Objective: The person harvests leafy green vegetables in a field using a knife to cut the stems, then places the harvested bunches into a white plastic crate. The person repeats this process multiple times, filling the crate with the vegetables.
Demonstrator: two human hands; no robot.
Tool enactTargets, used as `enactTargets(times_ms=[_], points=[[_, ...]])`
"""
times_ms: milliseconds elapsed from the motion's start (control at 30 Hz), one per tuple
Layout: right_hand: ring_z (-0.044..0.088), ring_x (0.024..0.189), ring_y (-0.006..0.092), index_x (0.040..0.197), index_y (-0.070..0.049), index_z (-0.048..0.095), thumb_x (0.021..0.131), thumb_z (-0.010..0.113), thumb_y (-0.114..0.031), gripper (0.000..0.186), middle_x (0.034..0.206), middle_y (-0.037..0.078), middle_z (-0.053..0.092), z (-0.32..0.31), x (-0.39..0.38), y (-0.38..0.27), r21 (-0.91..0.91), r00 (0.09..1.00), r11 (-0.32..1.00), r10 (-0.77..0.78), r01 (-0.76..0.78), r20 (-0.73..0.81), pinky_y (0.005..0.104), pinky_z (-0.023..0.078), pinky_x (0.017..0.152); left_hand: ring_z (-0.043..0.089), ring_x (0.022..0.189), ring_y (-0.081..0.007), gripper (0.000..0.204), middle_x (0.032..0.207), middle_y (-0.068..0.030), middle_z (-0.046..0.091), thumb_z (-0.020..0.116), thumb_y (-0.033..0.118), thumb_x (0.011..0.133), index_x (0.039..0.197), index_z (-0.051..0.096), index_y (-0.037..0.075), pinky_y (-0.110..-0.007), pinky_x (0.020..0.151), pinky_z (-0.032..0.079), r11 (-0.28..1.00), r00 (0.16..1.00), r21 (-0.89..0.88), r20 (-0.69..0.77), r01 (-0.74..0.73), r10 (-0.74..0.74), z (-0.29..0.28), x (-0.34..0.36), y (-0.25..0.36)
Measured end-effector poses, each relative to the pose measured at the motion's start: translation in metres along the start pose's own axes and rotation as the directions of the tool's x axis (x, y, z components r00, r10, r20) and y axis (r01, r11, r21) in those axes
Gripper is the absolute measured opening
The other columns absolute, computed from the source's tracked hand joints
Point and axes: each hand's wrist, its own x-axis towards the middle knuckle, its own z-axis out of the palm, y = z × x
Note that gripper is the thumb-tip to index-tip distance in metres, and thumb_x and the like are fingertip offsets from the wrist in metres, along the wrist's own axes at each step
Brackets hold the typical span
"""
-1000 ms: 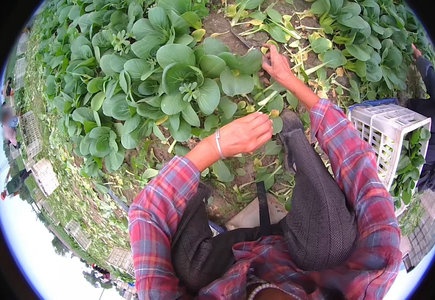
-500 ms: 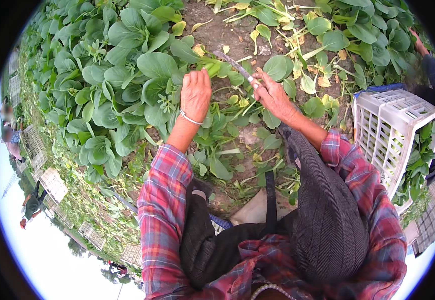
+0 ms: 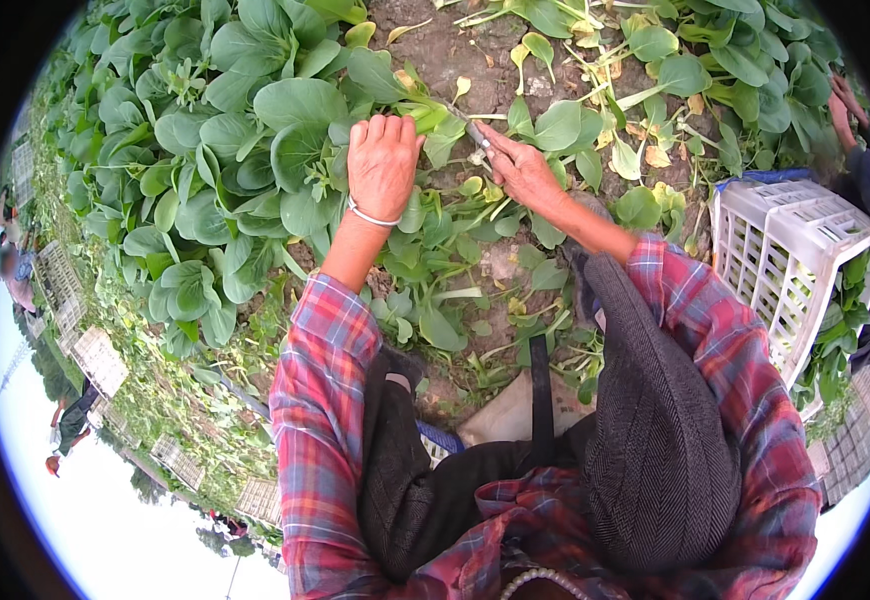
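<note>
You're crouched over a garden bed (image 3: 475,60) of dirt packed with leafy greens (image 3: 255,130), with a white slatted crate (image 3: 795,260) sitting just to your right. The plant you're working on (image 3: 425,115) is at the edge of the row, right where the leaves meet bare dirt, between your two hands. Your left hand (image 3: 383,165) lies flat with fingers curled over its leaves, pressing and gathering them, not a tight clamp. Your right hand (image 3: 520,170) is closed on a small knife (image 3: 477,135) aimed at the plant's base. This stuff looks light, floppy and easy to bruise, and the stalks probably snap if bent. I'd grab low, around the bunched stems near the dirt, not the leaf blades. Someone else's arm (image 3: 855,130) is way off to the right.
</note>
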Motion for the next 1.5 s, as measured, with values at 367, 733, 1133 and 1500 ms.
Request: enactTargets(times_ms=[367,733,1133,1500], points=[[0.05,0.061,0.0142,0.141,-0.017,0.047,0.094,0.051,-0.015,0.048,0.066,0.007,0.052,-0.038,-0.084,-0.003,-0.342,0.996,0.94,0.032,0.0,0.088,0.0311,0.046,0.063,0.055,0.083,-0.0197,0.012,0.081,-0.0022,0.057,0.066,0.017,0.076,0.082,0.059,0.01,-0.037,0.079,0.038,0.978,0.97,-0.182,-0.237,-0.103,0.058,-0.004,-0.004,-0.004],[0.055,0.064,0.0128,0.138,-0.019,0.051,0.095,0.052,-0.017,0.043,0.076,0.008,0.064,-0.052,-0.029,-0.049,-0.367,0.995,0.928,-0.092,0.067,-0.05,0.0318,0.047,0.064,0.054,0.076,-0.0206,0.026,0.079,-0.0052,0.048,0.073,0.023,0.074,0.076,0.051,0.008,-0.031,0.063,0.045,0.53,0.873,-0.732,-0.182,-0.428,0.454,-0.094,-0.027,0.115],[0.048,0.058,0.0207,0.14,-0.017,0.047,0.094,0.052,-0.016,0.046,0.067,0.012,0.049,-0.013,-0.003,-0.04,-0.505,0.989,0.853,-0.149,0.131,0.005,0.0356,0.045,0.062,0.055,0.074,-0.02,0.003,0.071,-0.0037,0.056,0.056,0.011,0.077,0.074,0.055,0.011,-0.034,0.072,0.04,0.997,0.999,0.062,-0.034,-0.04,0.042,0.021,0.002,-0.007],[0.054,0.057,0.0253,0.139,-0.01,0.047,0.091,0.051,-0.013,0.048,0.065,0.019,0.051,0.008,-0.002,-0.01,-0.299,0.994,0.948,-0.105,0.111,0.037,0.038,0.046,0.061,0.055,0.071,-0.0197,0.003,0.068,-0.0037,0.055,0.057,0.012,0.076,0.077,0.06,0.011,-0.034,0.072,0.04,0.999,0.992,-0.006,-0.116,-0.052,0.051,0.02,-0.001,-0.015]])
